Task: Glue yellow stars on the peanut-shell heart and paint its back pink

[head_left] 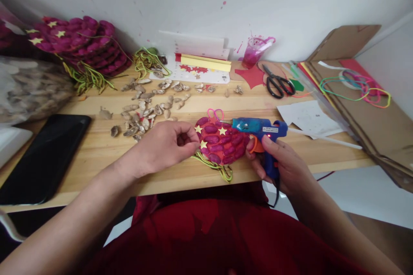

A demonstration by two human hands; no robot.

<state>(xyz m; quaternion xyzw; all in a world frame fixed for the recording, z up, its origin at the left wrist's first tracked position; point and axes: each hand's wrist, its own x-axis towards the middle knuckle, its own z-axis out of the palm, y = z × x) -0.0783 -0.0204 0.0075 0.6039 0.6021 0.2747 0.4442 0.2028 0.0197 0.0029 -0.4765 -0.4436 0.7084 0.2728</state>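
Note:
My right hand (287,163) is wrapped round the handle of a blue hot glue gun (260,128) with an orange trigger and a glue stick (322,137) out of its back. Its nozzle points left, over the top of a craft piece (221,144) covered in magenta-painted peanut shells. Yellow stars (222,130) sit on that piece, a pink loop (215,114) is at its top and a yellow-green cord tassel (222,171) at its bottom. My left hand (171,144) is closed in a pinch at the piece's left edge; what its fingertips hold, if anything, is hidden.
Loose peanut shells (145,109) lie left of centre. A black phone (45,159) and a bag of peanuts (32,88) are at left, below stacked magenta pieces (93,45). Black scissors (277,84), a stained cup (253,53) and cardboard (371,116) are toward the right.

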